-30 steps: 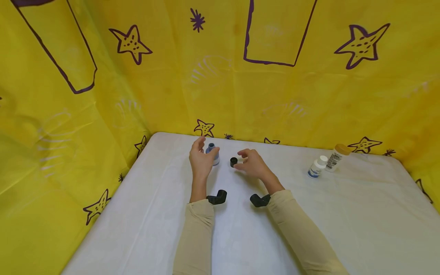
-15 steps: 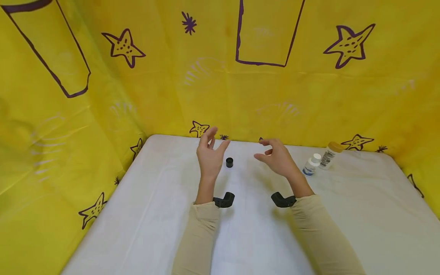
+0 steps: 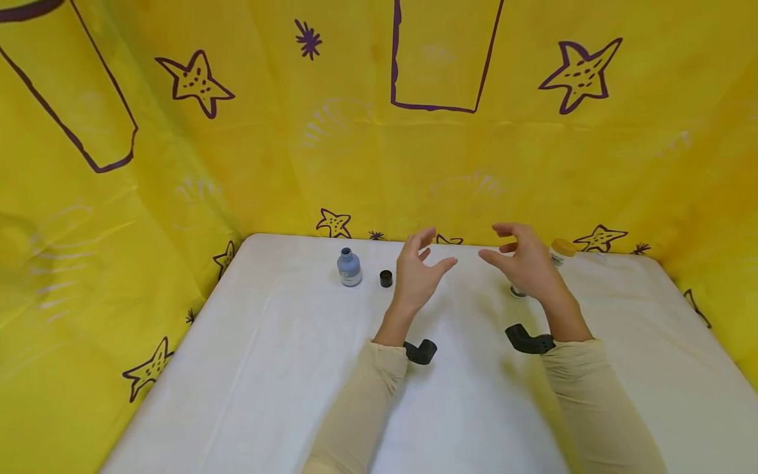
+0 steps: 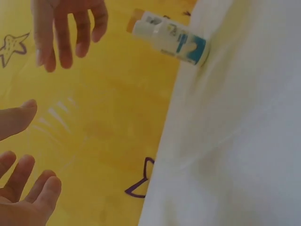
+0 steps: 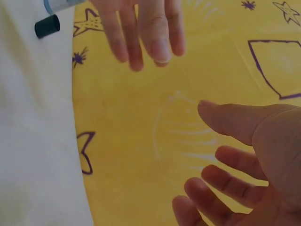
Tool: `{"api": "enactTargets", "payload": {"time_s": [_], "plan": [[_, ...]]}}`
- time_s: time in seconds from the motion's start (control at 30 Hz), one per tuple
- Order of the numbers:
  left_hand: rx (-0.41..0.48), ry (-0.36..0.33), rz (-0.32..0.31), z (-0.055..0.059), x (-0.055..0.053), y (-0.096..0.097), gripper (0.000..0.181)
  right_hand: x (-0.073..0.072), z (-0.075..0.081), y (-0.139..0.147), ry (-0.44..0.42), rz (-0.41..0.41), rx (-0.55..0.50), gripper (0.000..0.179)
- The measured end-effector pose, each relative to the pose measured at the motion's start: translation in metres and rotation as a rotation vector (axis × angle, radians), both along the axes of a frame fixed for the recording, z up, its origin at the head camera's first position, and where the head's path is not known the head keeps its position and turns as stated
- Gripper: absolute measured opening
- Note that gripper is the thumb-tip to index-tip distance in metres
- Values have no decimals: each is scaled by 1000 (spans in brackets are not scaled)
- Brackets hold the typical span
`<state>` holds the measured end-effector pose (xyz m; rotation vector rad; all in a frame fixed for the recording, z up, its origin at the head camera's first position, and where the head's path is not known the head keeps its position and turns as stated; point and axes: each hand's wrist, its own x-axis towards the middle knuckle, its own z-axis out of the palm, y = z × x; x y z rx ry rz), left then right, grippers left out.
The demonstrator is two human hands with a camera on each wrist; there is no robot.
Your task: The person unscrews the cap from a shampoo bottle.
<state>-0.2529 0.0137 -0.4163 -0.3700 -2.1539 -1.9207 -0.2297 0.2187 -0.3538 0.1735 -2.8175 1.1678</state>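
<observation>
Both hands hover above the white table with nothing in them. My left hand (image 3: pixel 417 276) is just right of a small black cap (image 3: pixel 385 278), its thumb and fingers spread apart. Left of the cap stands an uncapped blue bottle (image 3: pixel 349 267). My right hand (image 3: pixel 527 263), thumb and fingers likewise parted, overlaps a white bottle in the head view and hides most of it. In the left wrist view that white bottle (image 4: pixel 174 42) shows a blue label. Behind it is a bottle with an orange-yellow cap (image 3: pixel 562 248).
The white cloth-covered table (image 3: pixel 462 408) meets a yellow curtain (image 3: pixel 355 164) with purple starfish drawings at its back and left sides. A black wrist mount (image 3: pixel 422 352) sits on the left wrist, and another black mount (image 3: pixel 529 340) on the right.
Both hands have moved right, away from the blue bottle and the cap, toward the white bottle. The blue bottle and cap stay standing on the table. The head view has shifted slightly.
</observation>
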Motion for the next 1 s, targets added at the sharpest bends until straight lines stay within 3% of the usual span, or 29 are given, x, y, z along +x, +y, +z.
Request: {"api": "enactTargets", "payload": {"time_s": [0.23, 0.5, 0.73, 1.0], "plan": [[-39, -88, -98, -12, 0, 37, 77, 5, -6, 23, 74, -45, 13, 67], [-232, -56, -107, -20, -11, 73, 72, 4, -14, 43, 119, -83, 49, 65], [-182, -136, -174, -30, -18, 100, 76, -1, -26, 57, 74, -109, 82, 67], [-246, -217, -200, -42, -19, 125, 79, -5, -39, 68, 117, -103, 84, 62]]}}
